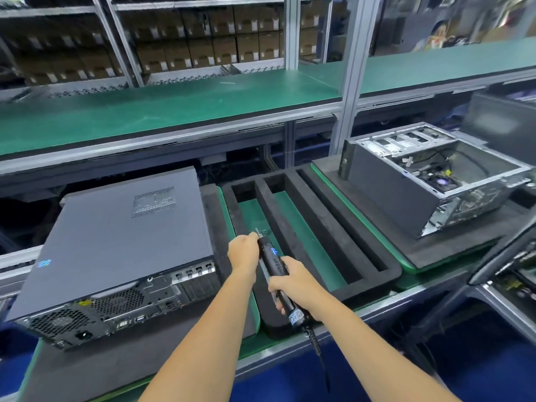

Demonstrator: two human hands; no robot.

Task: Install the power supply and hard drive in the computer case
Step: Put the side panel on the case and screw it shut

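A closed dark grey computer case (121, 250) lies on its side at the left, its rear panel with fans and ports facing me. An open case (435, 181) with bare drive bays and cables sits on a foam pad at the right. Between them, over a black foam tray (313, 227), I hold a black electric screwdriver (275, 274). My right hand (293, 282) grips its body. My left hand (243, 249) pinches the tip end near the bit; what it holds there is too small to tell.
A green-topped shelf (174, 111) runs across above the conveyor, with stacked cardboard boxes (185, 50) on racks behind. A person sits at the far upper right (438, 33). A dark panel (504, 245) leans at the right edge. The screwdriver's coiled cord (319, 352) hangs toward me.
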